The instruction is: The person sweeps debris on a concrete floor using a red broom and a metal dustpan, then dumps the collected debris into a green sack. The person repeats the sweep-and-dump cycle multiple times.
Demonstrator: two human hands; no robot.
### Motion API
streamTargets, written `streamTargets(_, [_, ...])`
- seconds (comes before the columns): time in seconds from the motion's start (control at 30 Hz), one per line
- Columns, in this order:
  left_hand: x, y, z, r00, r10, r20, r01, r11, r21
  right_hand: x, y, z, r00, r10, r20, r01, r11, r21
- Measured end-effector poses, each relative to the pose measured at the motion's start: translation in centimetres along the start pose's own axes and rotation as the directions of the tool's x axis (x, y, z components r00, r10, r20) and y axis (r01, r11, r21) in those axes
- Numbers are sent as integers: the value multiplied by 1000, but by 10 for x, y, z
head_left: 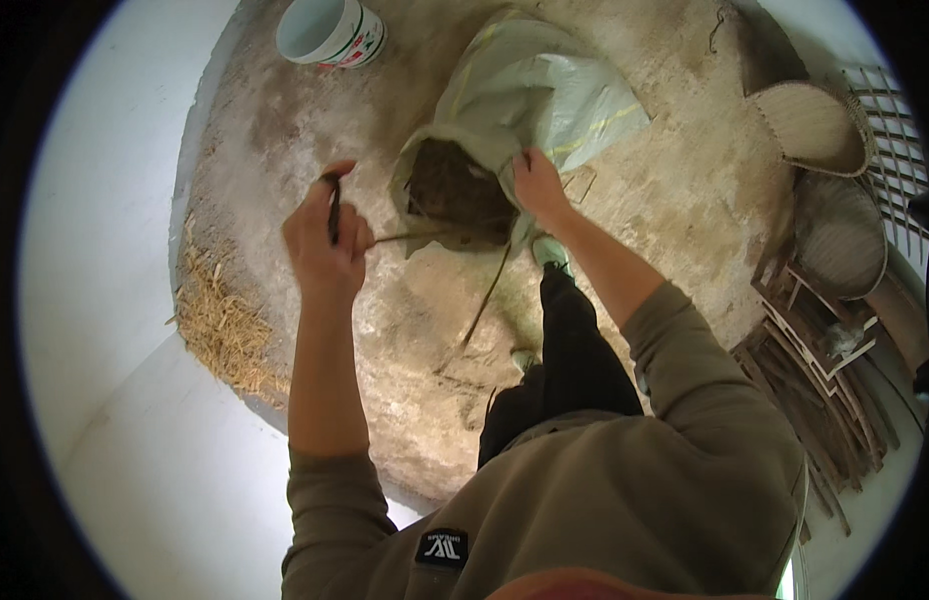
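Note:
A pale green woven sack (545,85) with yellow stripes lies on the floor, its mouth toward me. Brown, dark matter (455,180) shows inside the mouth; its kind I cannot make out. My right hand (541,187) grips the right side of the sack's rim. To the left of the mouth, my left hand (328,240) is raised, fingers curled round a thin dark strip (335,208). A thin brown stem (410,236) runs from beside this hand to the mouth's lower edge; whether it joins the strip is hidden. Another thin stalk (488,295) slants down from the sack's mouth.
A white bucket (320,35) stands at the far left. Loose straw (220,315) is heaped against the left wall. Along the right are woven baskets (813,125), a wooden rack (810,315) and several long sticks (810,410). My feet stand just below the sack.

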State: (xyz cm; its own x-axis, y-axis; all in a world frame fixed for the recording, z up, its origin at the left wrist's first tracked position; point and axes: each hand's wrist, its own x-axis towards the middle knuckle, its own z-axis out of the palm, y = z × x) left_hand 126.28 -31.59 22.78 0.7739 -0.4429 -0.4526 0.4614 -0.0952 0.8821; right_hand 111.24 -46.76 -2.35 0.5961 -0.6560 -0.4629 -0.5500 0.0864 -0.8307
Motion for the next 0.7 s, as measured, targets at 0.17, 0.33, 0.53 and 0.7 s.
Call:
streamTargets(0.17, [28, -28, 4, 991, 23, 131, -37, 994, 101, 14, -30, -3, 994, -81, -69, 87, 992, 93])
streamTargets(0.33, [38, -5, 36, 993, -52, 108, 44, 996, 75, 4, -41, -9, 934, -349, -75, 349, 937, -17])
streamTargets(0.53, [28, 14, 47, 999, 44, -31, -41, 996, 78, -3, -60, -14, 915, -403, -26, 404, 915, 22])
streamTargets(0.7, [36, 4, 37, 997, -28, 76, 17, 990, 139, -6, -70, -20, 887, -457, -71, 461, 885, 64])
